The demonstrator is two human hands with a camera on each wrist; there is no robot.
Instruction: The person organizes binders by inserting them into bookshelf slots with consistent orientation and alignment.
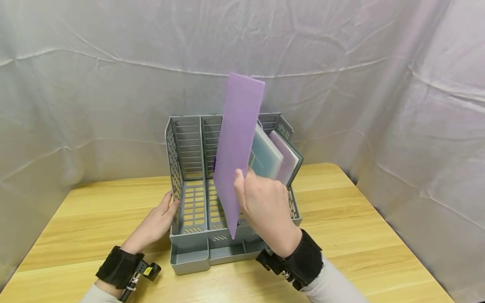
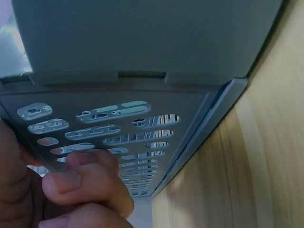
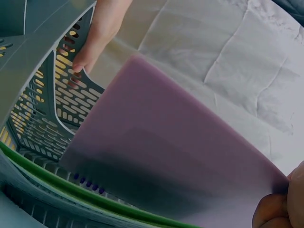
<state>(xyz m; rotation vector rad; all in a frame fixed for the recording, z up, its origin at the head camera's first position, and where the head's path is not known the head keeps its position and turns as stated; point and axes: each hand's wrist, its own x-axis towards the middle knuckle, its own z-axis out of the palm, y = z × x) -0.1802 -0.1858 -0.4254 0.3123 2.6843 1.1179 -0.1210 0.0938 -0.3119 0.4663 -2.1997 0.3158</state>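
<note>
My right hand (image 1: 267, 206) pinches the edge of a purple spiral notebook (image 1: 240, 122), thumb on the near face. The notebook stands on end, tilted, over the middle of a grey desk file organizer (image 1: 189, 237); purple coils show at its far edge in the right wrist view. My left hand (image 1: 157, 221) grips the organizer's perforated left side wall (image 2: 90, 128), with the thumb over its edge and fingers along the outside. Right of the purple notebook, a teal-covered notebook (image 1: 267, 155) and a dark-covered notebook (image 1: 297, 162) lean in the organizer's right part.
A thin upright divider (image 1: 202, 147) splits off the organizer's left slot. Small open trays (image 1: 189, 256) run along its front. The organizer stands on a wood-grain table (image 1: 363, 235), with a grey cloth curtain (image 1: 132, 84) behind and at the sides.
</note>
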